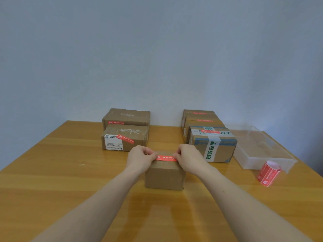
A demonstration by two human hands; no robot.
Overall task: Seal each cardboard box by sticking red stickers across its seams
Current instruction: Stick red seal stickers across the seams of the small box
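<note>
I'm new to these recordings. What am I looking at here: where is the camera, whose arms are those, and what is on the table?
There is no machine: one camera on a person's head looks forward and down, so the bare arms are the wearer's own. The left hand and right hand pinch the two ends of a red sticker across the top of a small cardboard box on the wooden table. Behind stand two boxes on the left and a group of boxes on the right, all already carrying red stickers. Farther right lie a clear plastic tray and the roll of red stickers.
</note>
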